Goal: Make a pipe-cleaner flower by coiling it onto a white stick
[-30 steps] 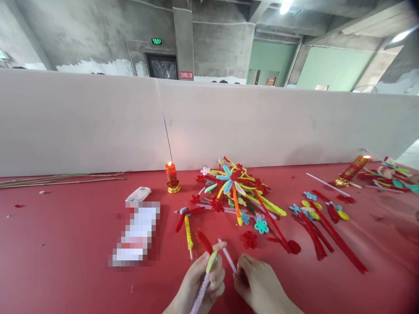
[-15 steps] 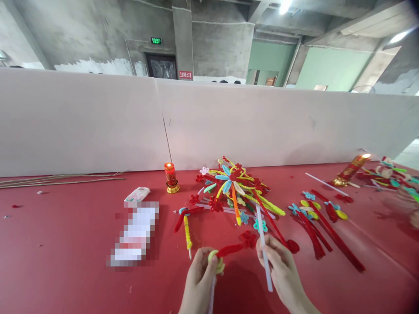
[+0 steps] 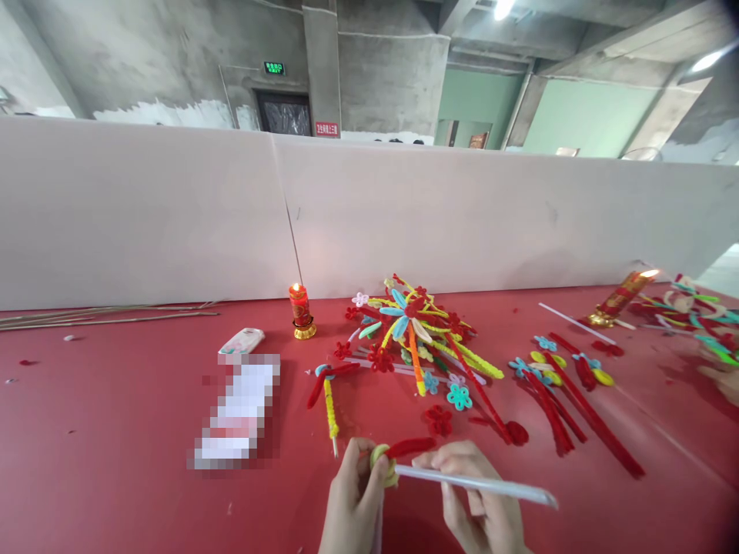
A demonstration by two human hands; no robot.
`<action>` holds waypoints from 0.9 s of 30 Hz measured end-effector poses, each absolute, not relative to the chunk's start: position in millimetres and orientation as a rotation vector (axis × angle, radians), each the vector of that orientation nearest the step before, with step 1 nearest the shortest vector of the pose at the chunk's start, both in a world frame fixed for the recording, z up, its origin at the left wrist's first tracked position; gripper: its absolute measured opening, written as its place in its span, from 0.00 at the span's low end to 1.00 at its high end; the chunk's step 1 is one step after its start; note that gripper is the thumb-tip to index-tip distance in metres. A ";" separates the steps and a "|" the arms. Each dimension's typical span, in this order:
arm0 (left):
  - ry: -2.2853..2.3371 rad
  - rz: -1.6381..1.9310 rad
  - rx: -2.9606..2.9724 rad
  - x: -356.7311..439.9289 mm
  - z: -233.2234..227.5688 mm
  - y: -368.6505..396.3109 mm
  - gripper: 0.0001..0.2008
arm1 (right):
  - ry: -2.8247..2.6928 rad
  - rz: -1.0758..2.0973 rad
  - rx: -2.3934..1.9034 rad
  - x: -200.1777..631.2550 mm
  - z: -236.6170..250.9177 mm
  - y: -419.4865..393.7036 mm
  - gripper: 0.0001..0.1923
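Between the thumb and fingers of my left hand (image 3: 361, 481) is a pale yellow pipe-cleaner coil (image 3: 384, 463). A red pipe-cleaner loop (image 3: 412, 446) sticks out from the coil to the right, and a pale strip hangs below the hand. My right hand (image 3: 482, 492) is closed around a translucent white glue stick (image 3: 490, 485), held almost level. The tip of the stick meets or nearly meets the right side of the coil. Just beyond my hands, a red pipe-cleaner flower (image 3: 439, 421) lies on the table.
A heap of colourful pipe-cleaner pieces (image 3: 412, 323) lies ahead. A lit red candle (image 3: 299, 308) stands left of it; another lit candle (image 3: 623, 298) leans at right. More pieces (image 3: 554, 369) lie on the red table (image 3: 115, 431). Another person's hand (image 3: 724, 385) shows at the right edge.
My right hand has turned the glue stick from nearly upright to nearly level and brought its tip left to the yellow coil. My left hand has barely moved.
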State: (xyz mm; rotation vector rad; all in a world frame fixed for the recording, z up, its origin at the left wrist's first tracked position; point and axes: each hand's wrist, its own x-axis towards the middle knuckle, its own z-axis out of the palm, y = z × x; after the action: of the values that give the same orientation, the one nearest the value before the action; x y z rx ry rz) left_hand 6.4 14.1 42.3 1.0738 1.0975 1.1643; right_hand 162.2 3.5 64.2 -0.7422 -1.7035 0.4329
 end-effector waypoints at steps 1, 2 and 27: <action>1.090 1.153 1.079 6.2 43.6 14.1 0.12 | -1.741 0.368 -0.760 161.0 62.8 3.3 0.13; 1.082 1.143 1.079 6.2 44.5 14.0 0.12 | -1.772 0.306 -0.767 159.8 61.2 2.8 0.14; 1.209 1.125 1.217 10.1 38.3 9.9 0.13 | -1.891 0.319 -1.013 158.2 64.1 -3.6 0.11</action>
State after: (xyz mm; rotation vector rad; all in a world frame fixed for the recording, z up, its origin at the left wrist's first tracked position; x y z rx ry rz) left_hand 10.1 9.9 38.3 1.2173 1.2090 1.1253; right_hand 158.2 -3.6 64.1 -1.0127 -1.8909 0.3195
